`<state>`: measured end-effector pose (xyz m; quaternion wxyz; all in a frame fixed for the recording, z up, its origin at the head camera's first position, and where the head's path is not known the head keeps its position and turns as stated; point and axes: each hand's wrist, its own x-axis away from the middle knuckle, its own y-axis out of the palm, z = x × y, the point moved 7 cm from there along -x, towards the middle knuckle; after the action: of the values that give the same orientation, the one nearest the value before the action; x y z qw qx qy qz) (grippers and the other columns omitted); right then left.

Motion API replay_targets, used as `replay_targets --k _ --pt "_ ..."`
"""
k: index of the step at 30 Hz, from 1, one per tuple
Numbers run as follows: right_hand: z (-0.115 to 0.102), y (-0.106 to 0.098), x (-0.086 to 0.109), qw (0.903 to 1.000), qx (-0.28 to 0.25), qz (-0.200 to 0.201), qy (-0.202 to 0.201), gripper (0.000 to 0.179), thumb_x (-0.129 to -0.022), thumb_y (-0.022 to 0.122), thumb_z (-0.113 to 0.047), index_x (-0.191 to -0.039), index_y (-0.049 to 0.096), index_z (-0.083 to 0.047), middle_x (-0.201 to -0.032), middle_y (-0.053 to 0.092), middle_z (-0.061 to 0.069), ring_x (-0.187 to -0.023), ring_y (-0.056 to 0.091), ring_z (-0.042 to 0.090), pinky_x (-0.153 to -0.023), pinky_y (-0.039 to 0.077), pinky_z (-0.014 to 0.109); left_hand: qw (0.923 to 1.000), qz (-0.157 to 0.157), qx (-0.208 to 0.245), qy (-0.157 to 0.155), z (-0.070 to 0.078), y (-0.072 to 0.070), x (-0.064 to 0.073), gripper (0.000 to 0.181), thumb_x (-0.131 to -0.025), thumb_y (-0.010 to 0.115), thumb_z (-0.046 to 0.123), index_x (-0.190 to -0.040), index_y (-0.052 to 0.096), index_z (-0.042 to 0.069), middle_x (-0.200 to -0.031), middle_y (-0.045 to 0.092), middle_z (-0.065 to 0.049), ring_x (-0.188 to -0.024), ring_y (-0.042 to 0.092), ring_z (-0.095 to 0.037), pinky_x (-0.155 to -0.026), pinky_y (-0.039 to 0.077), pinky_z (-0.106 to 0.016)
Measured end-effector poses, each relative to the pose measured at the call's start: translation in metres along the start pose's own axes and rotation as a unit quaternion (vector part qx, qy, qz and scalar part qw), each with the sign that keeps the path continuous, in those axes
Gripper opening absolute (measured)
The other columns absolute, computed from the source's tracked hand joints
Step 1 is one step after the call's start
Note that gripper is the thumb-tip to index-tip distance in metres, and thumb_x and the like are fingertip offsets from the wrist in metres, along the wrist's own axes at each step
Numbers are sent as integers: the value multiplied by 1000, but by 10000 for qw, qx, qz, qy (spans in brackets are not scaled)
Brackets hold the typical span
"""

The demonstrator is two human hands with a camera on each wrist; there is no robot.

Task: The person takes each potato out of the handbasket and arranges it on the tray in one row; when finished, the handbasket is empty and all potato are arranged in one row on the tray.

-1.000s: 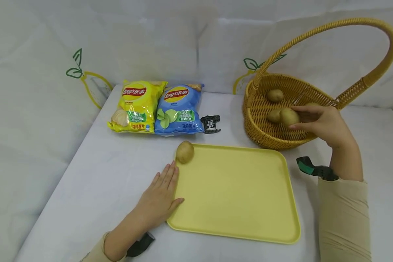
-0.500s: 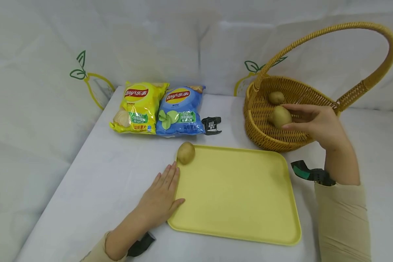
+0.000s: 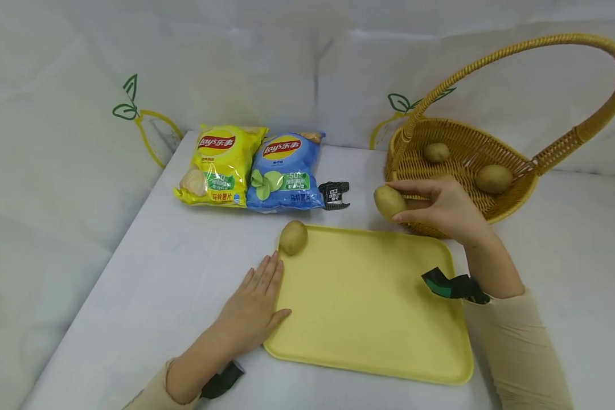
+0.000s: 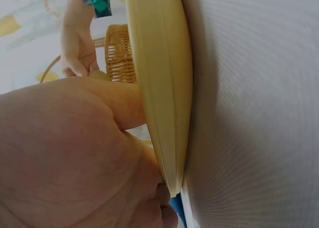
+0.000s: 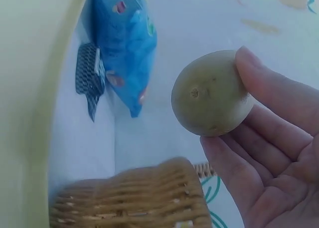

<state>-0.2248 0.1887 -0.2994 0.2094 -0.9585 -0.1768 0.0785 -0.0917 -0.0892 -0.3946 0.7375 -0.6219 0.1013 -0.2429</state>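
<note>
My right hand [image 3: 443,208] pinches a potato [image 3: 389,202] between thumb and fingers, just past the left rim of the wicker basket [image 3: 425,225]. In the right wrist view that potato [image 5: 209,96] is held clear of the basket. My left hand [image 3: 251,310] lies with straight fingers along the left edge of the yellow tray [image 3: 369,302], its thumb over the rim. Another potato [image 3: 293,238] sits at the tray's far left corner, near my left fingertips. More potatoes lie in the basket, one [image 3: 494,179] to the right and one [image 3: 436,152] at the back; my right hand partly hides another.
A yellow chip bag [image 3: 220,165] and a blue chip bag [image 3: 286,173] stand side by side behind the tray. Right of them lies a small black packet [image 3: 334,195]. The basket's tall handle [image 3: 569,39] arches above it. A white cloth backdrop [image 3: 266,62] rises behind.
My right hand has carried the potato left, from inside the basket to beyond its left rim, uncovering the potato at the basket's right. My left hand has stayed on the tray's edge.
</note>
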Motion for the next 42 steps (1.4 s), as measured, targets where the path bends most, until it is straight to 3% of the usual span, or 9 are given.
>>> replay_targets --k 4,9,12,16,19,28,35,42 --pt "-2 8 0 9992 -279 -203 -224 51 -74 76 4 -122 59 8 -118 65 8 -98 65 10 -74 54 27 10000 6 -50 19 1 1 0 77 -96 51 39 -147 17 -8 -155 6 -21 -143 6 -33 -112 17 -47" --pt "-2 5 2 9997 -36 -91 -244 51 -73 77 3 -122 61 5 -122 62 11 -98 65 7 -74 54 26 10000 20 -94 26 2 2 0 77 -96 51 39 -147 17 -8 -155 6 -21 -143 7 -33 -112 17 -47" --pt "0 6 1 9998 37 -99 -139 52 -75 77 2 -123 60 5 -125 60 15 -99 64 7 -74 54 26 9999 -4 -103 3 1 2 1 77 -96 50 39 -147 17 -8 -155 6 -21 -143 7 -33 -112 17 -47" --pt "8 12 -1 9994 -68 -144 307 52 -76 77 -3 -125 60 2 -128 58 14 -101 63 6 -75 54 24 9999 -76 -100 -37 1 2 1 77 -96 50 40 -147 16 -8 -156 5 -21 -143 6 -32 -112 16 -47" --pt "12 22 -3 9986 -89 -306 418 52 -77 77 -4 -125 59 2 -127 58 16 -101 63 8 -76 53 24 9999 -78 -96 -46 1 1 1 77 -96 50 40 -147 16 -7 -156 5 -20 -143 5 -32 -113 16 -47" --pt "12 56 -8 9963 60 -826 207 51 -72 81 -7 -119 64 3 -119 63 16 -107 61 27 -81 52 26 9999 -66 -56 -59 1 1 0 77 -96 49 40 -147 16 -7 -156 5 -20 -143 6 -32 -113 16 -47" --pt "22 85 -12 9938 322 -985 396 48 -70 83 -10 -115 68 -3 -114 67 10 -106 62 25 -84 52 31 9999 -54 -86 -60 0 1 -1 77 -97 49 40 -147 16 -7 -156 5 -20 -143 5 -32 -113 15 -47" --pt "24 111 -18 9894 861 -1127 304 50 -67 85 -12 -114 68 -1 -111 68 12 -102 64 26 -88 50 37 9998 -136 -77 -107 -1 1 -1 76 -97 47 40 -147 16 -7 -156 5 -20 -143 5 -32 -113 14 -47"
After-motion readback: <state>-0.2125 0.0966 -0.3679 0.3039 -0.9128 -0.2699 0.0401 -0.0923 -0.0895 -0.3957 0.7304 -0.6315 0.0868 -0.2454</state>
